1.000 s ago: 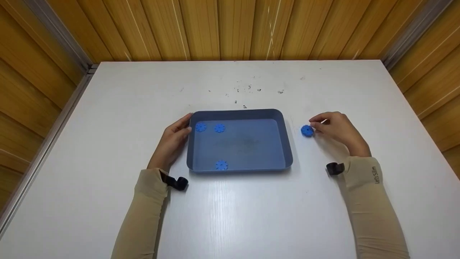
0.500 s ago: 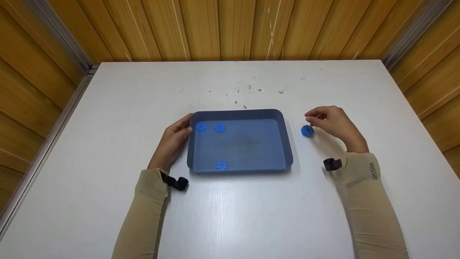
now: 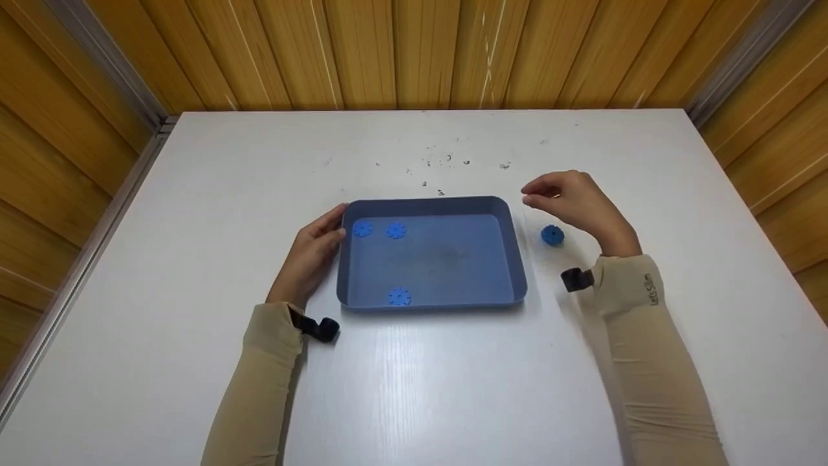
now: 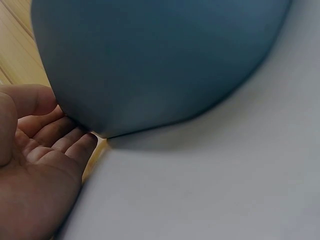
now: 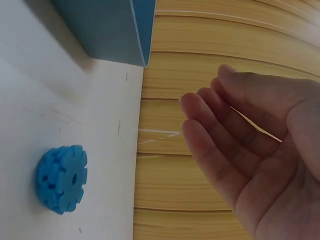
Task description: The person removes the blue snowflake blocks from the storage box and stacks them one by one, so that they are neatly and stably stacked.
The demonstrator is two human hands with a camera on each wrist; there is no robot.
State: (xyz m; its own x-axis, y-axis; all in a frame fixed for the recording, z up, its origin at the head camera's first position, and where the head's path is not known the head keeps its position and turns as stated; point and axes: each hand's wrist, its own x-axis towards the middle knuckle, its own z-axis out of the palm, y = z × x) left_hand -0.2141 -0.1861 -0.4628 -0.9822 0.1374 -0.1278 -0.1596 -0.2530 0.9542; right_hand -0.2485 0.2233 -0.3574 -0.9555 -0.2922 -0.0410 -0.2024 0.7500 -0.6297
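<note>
My left hand (image 3: 308, 255) holds the left side of a blue-grey rectangular tray (image 3: 433, 305), its thumb at the rim; the left wrist view shows the fingers against the tray's outer wall (image 4: 160, 60). Lying in the tray are three flat blue notched discs: one in the far left corner (image 3: 362, 228), one just right of it (image 3: 396, 230), one by the near wall (image 3: 399, 296). A short stack of blue notched discs (image 5: 62, 179) stands on the table, right of the tray. My right hand (image 3: 579, 202) hovers above and beyond that stack, thumb and fingers bent and apart, with nothing visible between them.
The white table (image 3: 453, 382) carries dark scuff marks beyond the tray. Wood-patterned panels (image 3: 420, 52) rise behind its far edge and at both sides. A black wrist camera (image 3: 320, 330) sticks out from the left sleeve, another (image 3: 576, 279) from the right.
My right hand has left the disc stack, rising and moving away and leftward toward the tray's far right corner. The left hand, tray and discs stay where they were.
</note>
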